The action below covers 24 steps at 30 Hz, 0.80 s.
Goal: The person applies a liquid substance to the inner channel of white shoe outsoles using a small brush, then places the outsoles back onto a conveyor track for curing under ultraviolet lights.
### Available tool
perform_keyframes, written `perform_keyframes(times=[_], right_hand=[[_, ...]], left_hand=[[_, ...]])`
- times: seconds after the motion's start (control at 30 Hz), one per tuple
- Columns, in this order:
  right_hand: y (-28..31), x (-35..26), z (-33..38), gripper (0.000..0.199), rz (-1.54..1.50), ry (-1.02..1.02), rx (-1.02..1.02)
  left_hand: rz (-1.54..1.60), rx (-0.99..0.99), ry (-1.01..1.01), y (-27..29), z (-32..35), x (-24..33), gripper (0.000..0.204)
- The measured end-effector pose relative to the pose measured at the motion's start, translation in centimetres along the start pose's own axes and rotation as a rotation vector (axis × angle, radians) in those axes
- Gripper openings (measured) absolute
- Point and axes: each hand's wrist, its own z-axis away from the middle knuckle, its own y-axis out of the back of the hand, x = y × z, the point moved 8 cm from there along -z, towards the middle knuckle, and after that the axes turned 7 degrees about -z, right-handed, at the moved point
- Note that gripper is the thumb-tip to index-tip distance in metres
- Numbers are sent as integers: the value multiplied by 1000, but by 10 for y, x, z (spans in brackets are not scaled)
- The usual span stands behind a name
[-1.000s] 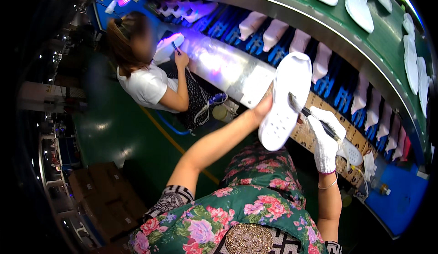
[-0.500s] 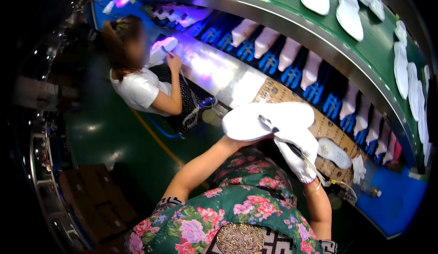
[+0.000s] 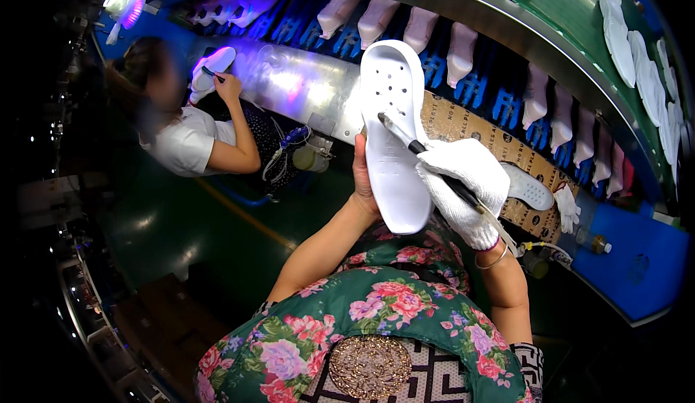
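Bare and partly hidden, my left hand (image 3: 364,175) grips a white shoe sole (image 3: 398,189) from its left side and underneath. The sole's hollow inner face, with several small holes at the far end, is turned up toward me. My right hand (image 3: 467,186), in a white knit glove, is closed around a dark-handled brush (image 3: 402,134) with a thin pale tube trailing back past the wrist. The brush tip lies over the middle of the sole's inner face, at or very near the surface.
Another sole (image 3: 528,187) and a white glove (image 3: 567,209) lie on the printed brown cardboard (image 3: 452,122). Behind stand pale shoe lasts (image 3: 461,52) on blue holders, below a green conveyor (image 3: 557,5) carrying white parts. A co-worker (image 3: 206,139) sits at left, brushing a white shoe.
The sole has swung from lying sideways to pointing away from me, its holed inner face now showing. The brush tip has come over that face. The view has shifted somewhat.
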Motion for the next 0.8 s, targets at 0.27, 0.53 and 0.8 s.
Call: perform_keyframes(times=[0.27,0.53,0.8], right_hand=[[7,-13,-20,27,158,97,45],[5,-14,-7,32,298,129,106],[9,15,9,25,-200,-263,276]], left_hand=[[-87,65,23,-20,-4,-18,106],[60,-79,130,8,-4,-47,89],[175,-29,127,16,-2,-51,91]])
